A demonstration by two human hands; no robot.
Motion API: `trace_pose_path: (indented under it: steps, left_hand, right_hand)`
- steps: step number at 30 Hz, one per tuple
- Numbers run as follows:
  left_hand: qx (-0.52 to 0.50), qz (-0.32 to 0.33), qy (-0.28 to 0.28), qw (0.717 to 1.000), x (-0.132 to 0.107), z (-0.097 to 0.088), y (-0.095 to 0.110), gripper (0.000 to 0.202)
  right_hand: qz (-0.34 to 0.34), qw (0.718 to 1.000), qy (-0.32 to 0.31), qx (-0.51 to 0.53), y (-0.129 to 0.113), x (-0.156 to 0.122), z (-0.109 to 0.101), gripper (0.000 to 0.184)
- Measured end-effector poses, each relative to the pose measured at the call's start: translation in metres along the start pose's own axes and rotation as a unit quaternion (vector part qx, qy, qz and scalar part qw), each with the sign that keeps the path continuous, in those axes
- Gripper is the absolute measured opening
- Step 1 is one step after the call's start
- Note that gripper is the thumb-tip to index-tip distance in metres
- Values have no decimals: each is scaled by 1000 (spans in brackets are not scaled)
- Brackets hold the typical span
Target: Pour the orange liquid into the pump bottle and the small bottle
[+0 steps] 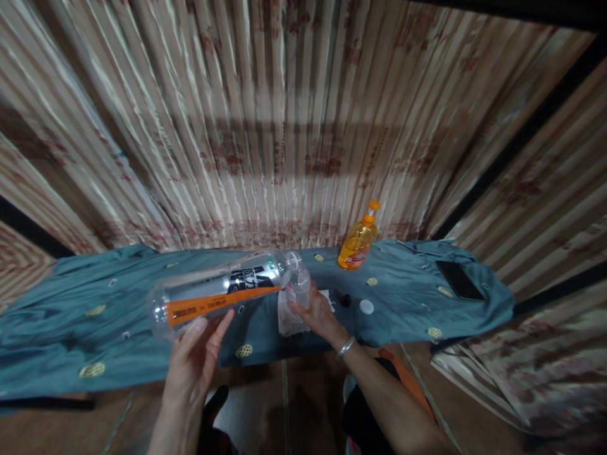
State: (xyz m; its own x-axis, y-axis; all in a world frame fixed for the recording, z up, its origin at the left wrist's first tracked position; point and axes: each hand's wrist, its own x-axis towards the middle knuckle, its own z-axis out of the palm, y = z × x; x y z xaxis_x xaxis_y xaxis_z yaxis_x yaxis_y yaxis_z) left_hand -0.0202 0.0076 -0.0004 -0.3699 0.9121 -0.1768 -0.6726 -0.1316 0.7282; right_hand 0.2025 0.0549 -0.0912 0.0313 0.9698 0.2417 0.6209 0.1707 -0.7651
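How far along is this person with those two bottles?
Done: a white cap and a black cap lie loose on the teal cloth, so both bottles look opened. In hand: the left hand tips the big clear bottle sideways, its mouth at the small bottle steadied by the right hand. Left: both caps are still off; how full the small bottle is cannot be told.

Teal cloth (pixel 71 303) carries an orange bottle (pixel 358 243); black phone (pixel 459 280); white cap (pixel 366 307); black cap (pixel 346 300).

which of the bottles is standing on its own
The orange bottle by the curtain; the big labelled bottle lies sideways in the left hand, the small clear one in the right hand.
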Motion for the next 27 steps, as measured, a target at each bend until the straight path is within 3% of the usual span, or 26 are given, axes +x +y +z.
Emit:
trace_pose_path:
  steps: [16,27]
  left_hand:
    - [9,4,8,1000,-1,2,1,38]
    - [9,11,-4,1000,-1,1,0,46]
  right_hand:
    - [-8,1000,3,1,2,1,1,53]
    - [-10,1000,7,1,3,1,2,53]
